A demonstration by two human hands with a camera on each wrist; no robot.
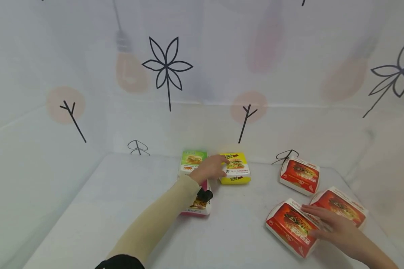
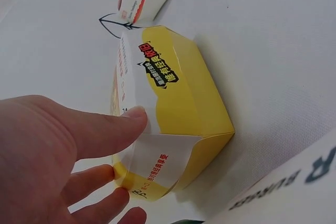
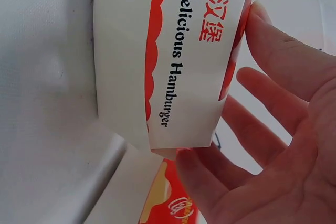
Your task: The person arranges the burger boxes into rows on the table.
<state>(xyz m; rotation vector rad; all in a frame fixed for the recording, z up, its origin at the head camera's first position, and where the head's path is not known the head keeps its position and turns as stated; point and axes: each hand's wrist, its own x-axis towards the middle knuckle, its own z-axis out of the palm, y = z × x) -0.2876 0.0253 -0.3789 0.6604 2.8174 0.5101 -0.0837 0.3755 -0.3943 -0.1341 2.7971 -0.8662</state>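
Note:
A yellow and white hamburger box (image 1: 235,177) lies flat near the back wall. Over its left edge reaches my left hand (image 1: 209,167); in the left wrist view the thumb (image 2: 126,125) touches the box's edge, and other fingertips meet its near corner. My right hand (image 1: 340,228) is spread at the right side of the nearest red and white hamburger box (image 1: 291,228). Seen from the right wrist, the thumb and fingers (image 3: 197,174) lie along that box's edge and corner without wrapping round it.
Two more red hamburger boxes, one at the back (image 1: 299,175) and one at the right (image 1: 341,205), lie close by. Left of the yellow box are a green box (image 1: 192,160) and a pink-edged box (image 1: 198,208), partly behind my left arm. A patterned white wall (image 1: 202,127) bounds the table.

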